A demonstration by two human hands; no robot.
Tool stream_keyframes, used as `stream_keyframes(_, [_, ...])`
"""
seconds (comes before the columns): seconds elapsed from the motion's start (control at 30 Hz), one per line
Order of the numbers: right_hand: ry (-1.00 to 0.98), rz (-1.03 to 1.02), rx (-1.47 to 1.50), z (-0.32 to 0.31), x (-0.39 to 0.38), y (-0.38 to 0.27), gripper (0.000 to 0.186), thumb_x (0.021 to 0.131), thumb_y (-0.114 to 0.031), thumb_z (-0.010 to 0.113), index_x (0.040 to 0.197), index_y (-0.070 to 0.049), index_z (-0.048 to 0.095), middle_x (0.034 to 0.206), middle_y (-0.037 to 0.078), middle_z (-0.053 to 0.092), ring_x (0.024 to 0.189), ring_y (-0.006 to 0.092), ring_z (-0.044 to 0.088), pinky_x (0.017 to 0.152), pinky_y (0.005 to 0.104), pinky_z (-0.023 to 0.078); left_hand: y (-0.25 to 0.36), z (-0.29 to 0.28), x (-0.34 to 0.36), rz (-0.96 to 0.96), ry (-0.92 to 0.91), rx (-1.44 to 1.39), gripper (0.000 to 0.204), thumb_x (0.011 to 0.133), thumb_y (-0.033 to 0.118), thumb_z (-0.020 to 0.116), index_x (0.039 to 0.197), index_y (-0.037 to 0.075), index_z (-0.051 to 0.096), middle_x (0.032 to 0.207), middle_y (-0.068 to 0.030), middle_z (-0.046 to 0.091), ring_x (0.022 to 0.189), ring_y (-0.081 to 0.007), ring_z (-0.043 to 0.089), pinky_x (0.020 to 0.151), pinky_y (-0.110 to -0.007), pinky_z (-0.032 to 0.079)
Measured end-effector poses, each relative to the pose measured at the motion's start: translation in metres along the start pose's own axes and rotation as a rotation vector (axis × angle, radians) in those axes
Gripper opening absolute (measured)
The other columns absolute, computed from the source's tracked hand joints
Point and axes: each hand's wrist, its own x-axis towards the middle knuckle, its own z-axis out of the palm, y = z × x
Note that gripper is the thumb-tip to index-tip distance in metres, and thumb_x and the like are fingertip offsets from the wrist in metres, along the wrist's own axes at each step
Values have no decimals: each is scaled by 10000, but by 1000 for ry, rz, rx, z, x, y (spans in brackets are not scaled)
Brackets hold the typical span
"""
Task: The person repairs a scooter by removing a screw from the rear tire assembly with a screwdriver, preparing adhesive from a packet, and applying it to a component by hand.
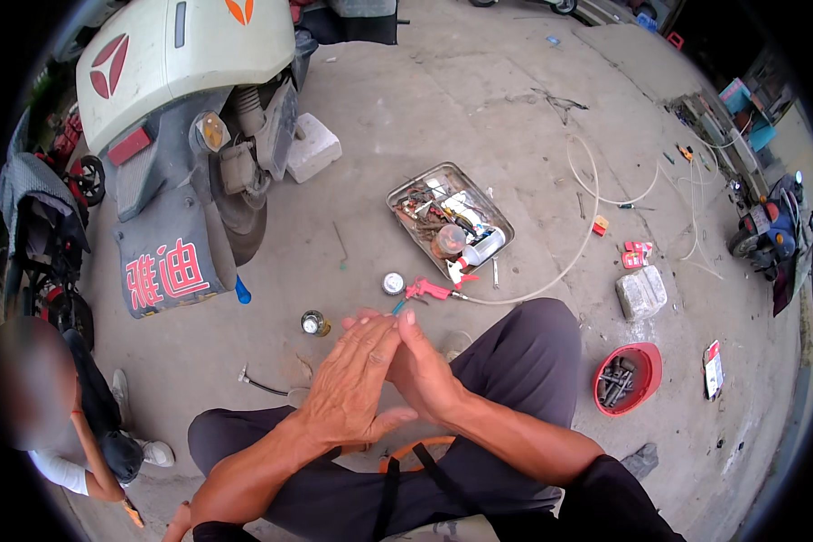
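Observation:
My left hand [354, 366] and my right hand [420, 366] meet above my lap. Their palms face each other, and the fingers lie stretched out and touching near the tips. No held object shows between them, though the inner palms are partly hidden. Just beyond the fingertips lies a red-handled tyre inflator gun [427, 288] with a round gauge [393, 284] and a pale hose [565, 271]. A small blue-green piece [398, 307] shows behind the fingertips; its kind is unclear. Left of the hands stands a small round container [314, 323], and a short black hose [264, 387] with a metal end lies nearer me.
A metal tray [501, 215] holds tools and a spray bottle [481, 248]. A white scooter [185, 54] stands at left, with a person [108, 452] seated nearby. At right are a red helmet [649, 361] holding metal parts, a grey block [641, 294] and a blue scooter [772, 226].

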Motion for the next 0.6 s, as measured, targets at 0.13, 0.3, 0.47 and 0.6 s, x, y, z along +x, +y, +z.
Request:
stream_keyframes(0.13, [-93, 234, 499, 45, -8, -9, 734, 1058, -618, 303, 1464, -15, 401, 1407, 159, 543, 1284, 274, 548, 1123, 432, 407, -3, 12, -18, 9, 74, 85, 903, 918, 718, 494, 1370, -62, 455, 1235, -248, 584, 1131, -420, 563, 1040, -563, 387])
stream_keyframes(0.3, [-204, 261, 121, 38, -24, -16, 727, 1062, -604, 300, 1431, 7, 439, 1353, 157, 579, 1257, 256, 561, 1099, 429, 431, -9, -10, -17, 191, 174, 245, 787, 883, 677, 574, 1241, -23, 540, 1083, -196, 609, 964, -401, 592, 925, -526, 461])
stream_keyframes(0.47, [-254, 161, -717, 37, -50, -44, 565, 1052, -442, 471, 1369, 25, 506, 1182, 188, 638, 1064, 284, 649, 969, 412, 498, -11, -23, -27, -132, -54, 229, 460, 802, 450, 700, 1024, 61, 597, 886, -106, 613, 838, -314, 633, 644, -439, 497])
stream_keyframes(0.6, [-520, -626, -1865, 53, -60, -63, 386, 908, -174, 637, 1242, 18, 604, 989, 147, 646, 808, 245, 661, 685, 373, 507, -11, -23, -38, -208, -294, 389, 355, 779, 332, 695, 995, 68, 596, 862, -105, 633, 877, -287, 657, 635, -424, 502])
